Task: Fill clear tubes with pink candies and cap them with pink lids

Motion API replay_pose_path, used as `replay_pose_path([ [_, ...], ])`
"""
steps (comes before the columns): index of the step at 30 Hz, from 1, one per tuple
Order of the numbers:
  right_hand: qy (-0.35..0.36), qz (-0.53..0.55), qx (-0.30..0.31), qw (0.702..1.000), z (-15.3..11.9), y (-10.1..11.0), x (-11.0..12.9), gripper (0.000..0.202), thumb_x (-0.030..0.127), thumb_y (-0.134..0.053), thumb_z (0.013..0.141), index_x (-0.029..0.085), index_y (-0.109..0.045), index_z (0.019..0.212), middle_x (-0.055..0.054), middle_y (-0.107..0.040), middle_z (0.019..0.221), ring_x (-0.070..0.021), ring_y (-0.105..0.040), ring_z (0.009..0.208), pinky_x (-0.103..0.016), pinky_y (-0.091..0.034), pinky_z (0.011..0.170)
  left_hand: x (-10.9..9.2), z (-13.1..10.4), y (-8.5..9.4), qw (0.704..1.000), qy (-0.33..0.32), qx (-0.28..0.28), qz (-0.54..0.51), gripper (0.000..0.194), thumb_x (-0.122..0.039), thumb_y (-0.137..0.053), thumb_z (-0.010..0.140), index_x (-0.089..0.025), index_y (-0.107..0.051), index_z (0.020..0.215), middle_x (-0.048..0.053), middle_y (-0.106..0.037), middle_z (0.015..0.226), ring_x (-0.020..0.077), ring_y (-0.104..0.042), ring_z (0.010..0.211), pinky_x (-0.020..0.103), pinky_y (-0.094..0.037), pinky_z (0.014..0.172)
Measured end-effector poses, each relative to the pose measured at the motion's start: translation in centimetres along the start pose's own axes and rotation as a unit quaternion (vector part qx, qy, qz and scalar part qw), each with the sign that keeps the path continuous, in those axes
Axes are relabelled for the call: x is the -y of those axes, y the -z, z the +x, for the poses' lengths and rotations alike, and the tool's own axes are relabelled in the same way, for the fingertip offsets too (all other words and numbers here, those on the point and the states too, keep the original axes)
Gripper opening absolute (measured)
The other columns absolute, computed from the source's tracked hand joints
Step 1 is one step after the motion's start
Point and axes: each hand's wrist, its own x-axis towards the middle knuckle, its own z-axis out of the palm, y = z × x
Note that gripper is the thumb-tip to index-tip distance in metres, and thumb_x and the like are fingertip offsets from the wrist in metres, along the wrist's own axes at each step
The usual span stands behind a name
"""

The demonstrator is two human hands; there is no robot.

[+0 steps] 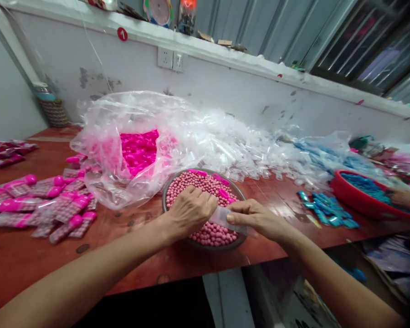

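A dark bowl [165, 200] full of pink beads [208, 183] stands near the table's front edge, with a few bright pink caps [225, 196] on the beads. Above it, my left hand [193, 209] is closed with curled fingers at the left end of a clear plastic sleeve [222, 216]; whatever is inside the fist is hidden. My right hand [251, 216] pinches the sleeve's right end between thumb and fingers.
Filled pink packets [44, 200] are piled at the left. Behind the bowl lie a plastic bag of pink caps [138, 150] and many clear sleeves [239, 146]. Blue packets [328, 209] and a red basin [351, 196] are at the right, with another person's hand [405, 198].
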Motion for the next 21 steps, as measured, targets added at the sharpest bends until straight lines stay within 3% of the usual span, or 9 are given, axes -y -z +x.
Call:
replay_pose_path([
  [5,-0.048,-0.002,-0.047,0.998,-1.4,0.9,-0.8,0.039,0.05,-0.057,0.077,0.011,-0.059,0.073,0.001,-0.05,0.058,-0.0092,-0.045,0.051,-0.021,-0.031,0.048,2.6,-2.8,1.8,0.993,0.089,-0.077,0.009,0.015,-0.012,-0.044,0.082,-0.015,-0.049,0.068,0.003,-0.051,0.058,0.0172,-0.049,0.054,0.029,-0.04,0.052],
  [9,-0.007,-0.004,-0.028,1.0,-0.7,-0.2,-0.7,0.04,0.051,-0.055,0.079,0.012,-0.055,0.071,0.002,-0.046,0.061,-0.0074,-0.039,0.054,-0.02,-0.028,0.049,0.4,-1.9,2.1,0.982,-0.016,-0.162,-0.097,0.011,-0.022,-0.049,0.086,-0.013,-0.05,0.079,0.011,-0.061,0.09,0.0216,-0.057,0.09,0.033,-0.048,0.079],
  [11,0.023,-0.003,-0.003,1.0,-0.2,-1.1,-0.3,0.038,0.05,-0.056,0.079,0.012,-0.056,0.076,0.002,-0.046,0.065,-0.0077,-0.04,0.058,-0.02,-0.029,0.051,-1.4,-0.9,1.7,0.981,-0.053,-0.146,-0.114,0.01,-0.016,-0.043,0.087,-0.013,-0.049,0.081,0.01,-0.062,0.091,0.0205,-0.057,0.09,0.034,-0.048,0.082],
  [14,0.027,0.01,0.035,0.999,-0.2,-1.9,0.3,0.036,0.048,-0.056,0.08,0.012,-0.057,0.084,0.001,-0.05,0.069,-0.009,-0.045,0.061,-0.02,-0.033,0.053,-2.5,-0.4,0.9,0.988,-0.05,-0.087,-0.115,0.015,-0.009,-0.036,0.087,-0.014,-0.048,0.079,0.002,-0.056,0.066,0.0163,-0.054,0.061,0.03,-0.049,0.061],
  [17,-0.001,0.005,0.048,0.999,-0.9,-1.6,0.6,0.037,0.049,-0.055,0.081,0.013,-0.055,0.077,0.001,-0.052,0.062,-0.0085,-0.046,0.054,-0.02,-0.033,0.05,-1.4,-1.3,0.5,0.993,-0.047,-0.069,-0.088,0.014,-0.009,-0.038,0.086,-0.012,-0.049,0.094,0.002,-0.055,0.066,0.0174,-0.053,0.057,0.03,-0.047,0.055],
  [21,-0.022,0.002,0.006,1.0,-1.7,-0.7,0.3,0.038,0.05,-0.054,0.081,0.013,-0.055,0.075,0.001,-0.052,0.061,-0.0078,-0.046,0.052,-0.019,-0.035,0.048,0.9,-2.9,1.0,0.987,0.025,-0.127,-0.098,0.015,-0.007,-0.042,0.082,-0.012,-0.051,0.092,0.004,-0.058,0.068,0.0175,-0.056,0.064,0.03,-0.049,0.062],
])
